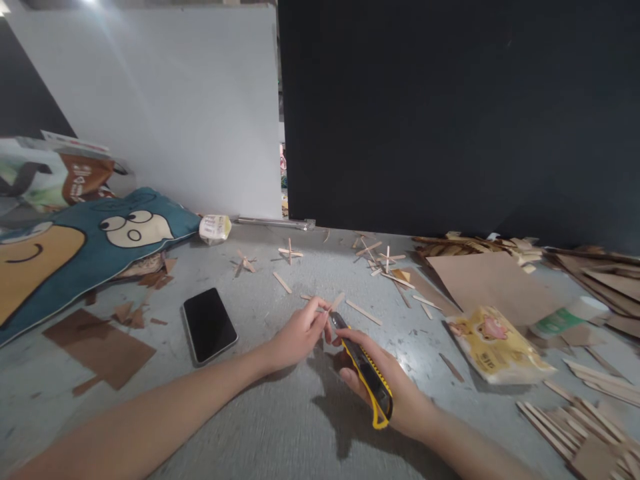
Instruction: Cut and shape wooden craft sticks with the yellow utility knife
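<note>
In the middle of the view my right hand [373, 363] is wrapped round a yellow and black utility knife [369, 373]. The knife's front end points up and left, at the fingers of my left hand [305, 330]. Those fingers pinch a small wooden craft stick [338, 302], whose tip sticks out past them. The blade is too small to make out where it meets the stick. Just beyond the hands lie a loose stick [364, 312] and another stick [282, 283]. Small crossed-stick pieces [290, 252] stand farther back.
A phone [210, 325] and cardboard scraps [100, 347] lie left, near a blue cartoon cushion [145, 227]. At right are a yellow tissue pack [497, 347], a green-white glue bottle [570, 317], cardboard sheets [495, 280] and piled sticks [575, 427]. Dark and white panels [450, 120] stand behind.
</note>
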The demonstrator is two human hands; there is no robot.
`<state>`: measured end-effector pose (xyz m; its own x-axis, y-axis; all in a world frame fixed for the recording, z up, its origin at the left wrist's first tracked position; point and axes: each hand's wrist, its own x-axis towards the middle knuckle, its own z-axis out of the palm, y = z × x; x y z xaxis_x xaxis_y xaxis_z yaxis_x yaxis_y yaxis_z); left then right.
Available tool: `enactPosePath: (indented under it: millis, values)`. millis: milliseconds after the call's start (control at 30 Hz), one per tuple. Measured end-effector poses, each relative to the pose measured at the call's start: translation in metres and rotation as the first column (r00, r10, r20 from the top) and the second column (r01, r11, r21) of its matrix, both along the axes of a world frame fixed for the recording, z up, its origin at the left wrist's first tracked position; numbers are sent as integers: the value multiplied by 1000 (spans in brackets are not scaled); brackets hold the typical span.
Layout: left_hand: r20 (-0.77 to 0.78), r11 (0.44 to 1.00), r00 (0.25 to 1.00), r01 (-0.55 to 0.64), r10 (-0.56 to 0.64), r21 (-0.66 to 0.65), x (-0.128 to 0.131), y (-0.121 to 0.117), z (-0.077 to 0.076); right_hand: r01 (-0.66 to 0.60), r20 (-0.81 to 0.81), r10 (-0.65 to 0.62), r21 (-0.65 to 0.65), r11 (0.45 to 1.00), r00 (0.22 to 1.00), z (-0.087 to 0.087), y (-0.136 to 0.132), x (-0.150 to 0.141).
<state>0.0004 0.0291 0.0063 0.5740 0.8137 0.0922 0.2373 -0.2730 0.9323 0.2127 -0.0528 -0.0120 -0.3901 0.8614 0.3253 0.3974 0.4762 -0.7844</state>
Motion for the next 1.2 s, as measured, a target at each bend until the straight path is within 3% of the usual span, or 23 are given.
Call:
enactPosePath:
  millis: [700, 1200]
  values:
    - [60, 995, 998, -30, 36, -99, 3, -1, 5, -18, 34, 19, -22, 1000, 999, 4, -1, -1]
    - [60, 984, 988, -134, 142, -115, 2, 7, -10, 9, 71, -9, 5, 1000, 997, 7, -2, -1]
